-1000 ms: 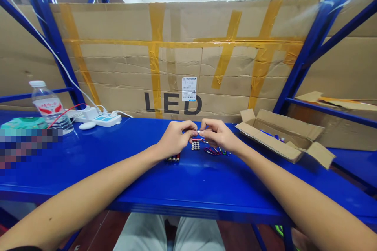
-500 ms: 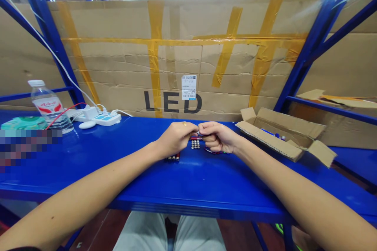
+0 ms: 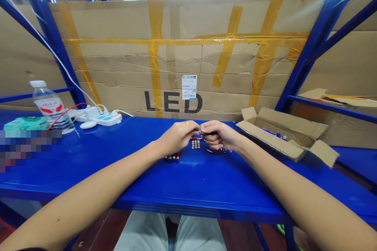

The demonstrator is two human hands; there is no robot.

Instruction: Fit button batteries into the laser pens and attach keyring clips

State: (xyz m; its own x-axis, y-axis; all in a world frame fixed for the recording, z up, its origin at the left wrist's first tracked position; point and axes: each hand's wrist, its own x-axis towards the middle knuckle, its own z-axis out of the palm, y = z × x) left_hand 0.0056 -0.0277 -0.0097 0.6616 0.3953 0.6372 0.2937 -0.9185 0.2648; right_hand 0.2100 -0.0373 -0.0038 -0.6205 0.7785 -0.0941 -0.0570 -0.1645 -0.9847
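Note:
My left hand (image 3: 179,136) and my right hand (image 3: 220,135) meet above the table, fingers closed in a pinch. Between the fingertips is a small, shiny piece, mostly covered, whose kind I cannot make out. Just below lie small silver button cells (image 3: 196,144) in neat rows. A slim red metal tube (image 3: 196,139) lies behind them, partly hidden by the fingers. Under my left wrist several dark and red tubes (image 3: 173,157) with metallic ends lie side by side. Several coloured carabiner clips (image 3: 217,151) rest below my right hand.
An open cardboard box (image 3: 285,133) with blue items stands on the blue table (image 3: 194,188) at right. At left are a water bottle (image 3: 50,106), a teal packet (image 3: 26,124) and a white power strip (image 3: 104,119). A large cardboard sheet (image 3: 123,66) closes off the back.
Both hands stay together at nearly the same spot, with small shifts of the fingers. Slightly more of the carabiner clips and the tubes shows. The view has moved a little.

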